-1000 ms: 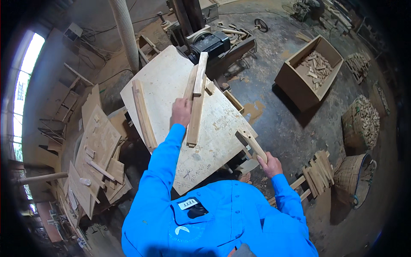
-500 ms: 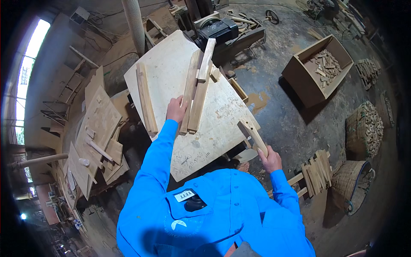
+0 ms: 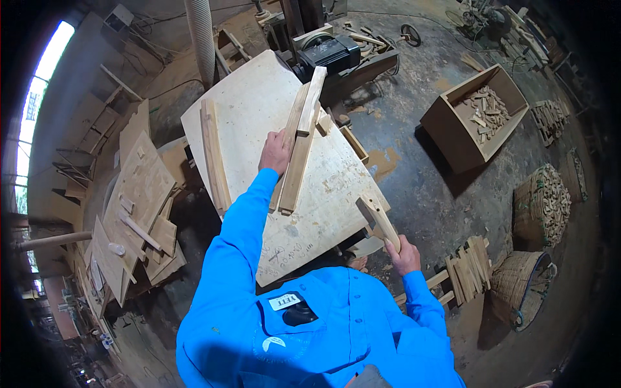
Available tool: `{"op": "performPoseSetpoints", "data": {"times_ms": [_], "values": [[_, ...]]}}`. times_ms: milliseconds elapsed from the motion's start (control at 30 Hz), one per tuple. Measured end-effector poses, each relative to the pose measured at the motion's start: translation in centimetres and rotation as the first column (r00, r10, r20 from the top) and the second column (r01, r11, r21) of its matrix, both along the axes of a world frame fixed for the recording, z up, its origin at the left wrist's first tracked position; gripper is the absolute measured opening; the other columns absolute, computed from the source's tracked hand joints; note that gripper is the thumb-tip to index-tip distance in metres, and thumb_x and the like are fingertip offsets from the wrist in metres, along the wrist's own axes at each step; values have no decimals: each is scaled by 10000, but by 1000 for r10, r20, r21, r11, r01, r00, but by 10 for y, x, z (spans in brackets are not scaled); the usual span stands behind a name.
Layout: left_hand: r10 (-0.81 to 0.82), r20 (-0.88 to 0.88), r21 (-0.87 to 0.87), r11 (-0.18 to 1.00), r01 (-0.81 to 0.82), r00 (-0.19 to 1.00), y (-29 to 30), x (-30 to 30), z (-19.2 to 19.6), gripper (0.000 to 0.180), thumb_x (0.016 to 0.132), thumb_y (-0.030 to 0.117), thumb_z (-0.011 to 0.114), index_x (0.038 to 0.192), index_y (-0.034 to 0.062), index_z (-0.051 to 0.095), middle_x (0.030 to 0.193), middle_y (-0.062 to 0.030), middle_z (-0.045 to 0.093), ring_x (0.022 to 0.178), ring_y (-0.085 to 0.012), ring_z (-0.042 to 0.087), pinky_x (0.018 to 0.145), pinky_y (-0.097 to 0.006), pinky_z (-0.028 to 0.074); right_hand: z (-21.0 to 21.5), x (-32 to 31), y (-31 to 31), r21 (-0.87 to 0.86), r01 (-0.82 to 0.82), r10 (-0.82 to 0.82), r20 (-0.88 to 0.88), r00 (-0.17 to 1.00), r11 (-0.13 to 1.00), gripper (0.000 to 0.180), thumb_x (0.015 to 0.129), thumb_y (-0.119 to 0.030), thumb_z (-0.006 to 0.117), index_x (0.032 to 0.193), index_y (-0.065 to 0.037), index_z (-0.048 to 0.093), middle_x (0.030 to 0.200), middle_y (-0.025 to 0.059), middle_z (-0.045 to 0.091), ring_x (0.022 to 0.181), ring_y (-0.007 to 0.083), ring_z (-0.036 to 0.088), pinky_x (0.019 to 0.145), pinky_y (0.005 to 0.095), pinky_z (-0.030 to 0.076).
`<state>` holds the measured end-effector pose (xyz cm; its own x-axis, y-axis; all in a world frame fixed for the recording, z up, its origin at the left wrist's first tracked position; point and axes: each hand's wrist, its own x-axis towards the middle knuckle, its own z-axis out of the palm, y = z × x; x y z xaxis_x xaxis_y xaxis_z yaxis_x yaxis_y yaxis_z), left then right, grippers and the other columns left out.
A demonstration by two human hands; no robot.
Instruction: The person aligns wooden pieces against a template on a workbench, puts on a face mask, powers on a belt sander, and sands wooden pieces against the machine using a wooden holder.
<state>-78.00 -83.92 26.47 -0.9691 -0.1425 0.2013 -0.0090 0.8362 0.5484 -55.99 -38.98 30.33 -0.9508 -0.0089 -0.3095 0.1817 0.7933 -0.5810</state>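
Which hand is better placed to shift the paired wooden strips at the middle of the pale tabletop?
Likely the left: the left hand is at the paired wooden strips, while the right hand is farther off, gripping a wooden bar.

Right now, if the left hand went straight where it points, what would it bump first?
The left hand would probably meet the long wooden stick just ahead first; they may already be touching, but the depth is unclear.

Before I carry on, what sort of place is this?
Most likely a woodworking shop: long wood strips lie on a worktable, a black motor sits near its far end, and a box on the floor holds small wood pieces.
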Motion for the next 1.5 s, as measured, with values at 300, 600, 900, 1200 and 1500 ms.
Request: {"op": "performPoseSetpoints", "data": {"times_ms": [300,600,900,1200,1500], "values": [[66,137,-196,980,-38,988,15,-18,12,429,1046,258,516,1448,109,536,1305,-164,561,1247,-373,536,1055,-504,461,-5,-4,1,35,2,-3,29,1000,999,461,973,-509,641,1069,-58,652,856,241,720,858,457,707,727,535,535],[-199,30,-12,980,199,980,7,-25,-20,505,1071,223,453,1525,2,433,1644,-258,301,1554,-395,241,1261,-609,159,-7,-7,0,36,-16,15,20,1000,999,424,980,-469,645,1083,-57,651,855,240,719,846,460,706,705,528,540],[-198,-69,104,973,204,978,-20,-53,-28,501,1068,200,456,1535,18,432,1608,-245,389,1493,-404,366,1270,-570,167,-3,-24,-21,24,-18,17,43,999,1000,435,979,-476,643,1053,-47,638,860,258,712,843,476,696,708,547,535],[-371,-258,-293,910,294,892,-95,-40,-87,562,1054,143,472,1585,-4,361,1652,-202,351,1539,-358,312,1269,-426,264,7,-47,-35,31,-77,69,204,977,997,551,954,-575,613,1263,-120,647,1083,227,729,1009,448,685,867,542,536],[-94,541,-41,990,137,836,-131,72,-24,539,1046,278,621,1476,-25,499,1313,-197,563,1012,-266,610,870,-380,536,3,-40,-16,-54,-9,16,134,991,999,625,967,-695,517,1125,-108,664,979,191,737,938,422,703,823,549,539]]}}
